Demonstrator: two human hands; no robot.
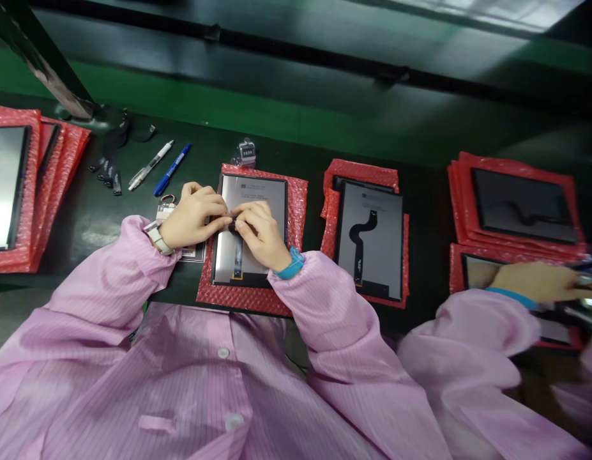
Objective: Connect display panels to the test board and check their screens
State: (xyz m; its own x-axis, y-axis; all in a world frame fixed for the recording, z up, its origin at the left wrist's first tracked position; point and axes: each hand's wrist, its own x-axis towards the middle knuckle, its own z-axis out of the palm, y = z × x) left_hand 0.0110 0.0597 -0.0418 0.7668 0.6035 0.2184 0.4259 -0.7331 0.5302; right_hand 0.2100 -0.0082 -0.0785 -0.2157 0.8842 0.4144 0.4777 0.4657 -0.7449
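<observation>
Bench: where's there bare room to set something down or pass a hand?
Free: bench between left red stack and left sleeve, below the black strips; bench between the S-cable panel and far-right red stacks, above the neighbour's sleeve. Crowded: around left hand and right hand, over the centre panel.

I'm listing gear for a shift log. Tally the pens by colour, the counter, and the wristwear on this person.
Blue pen: 1
White-and-clear pen: 1
Tally counter: 1
Watch: 1
Blue wristband: 1
Total: 5

Glossy red bubble wrap [298, 207] under smooth, metallic-looking display panels [264, 239]!
Pink striped cloth sleeves [334, 306], a shiny plastic blue pen [172, 170].
</observation>
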